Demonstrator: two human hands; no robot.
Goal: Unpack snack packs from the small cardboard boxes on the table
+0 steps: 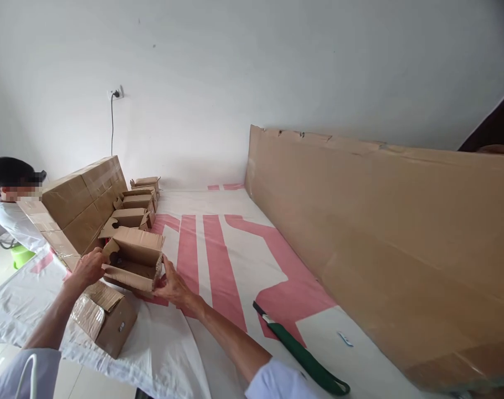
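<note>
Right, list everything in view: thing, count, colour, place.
open carton: one, brown, between both hands
small open cartons: about four, brown, row behind it
taped carton: one, brown, table's near left edge
big sealed cartons: stack, brown, far left
cardboard sheet: one, brown, upright along the right
green-handled tool: one, near right
table cover: white with pink stripes
wall socket: one, white, cable plugged in
another person: far left edge
left hand: on carton's left side
right hand: on carton's right side

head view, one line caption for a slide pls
Both hands, left and right, hold an open cardboard box on a red-and-white sheet.
</note>
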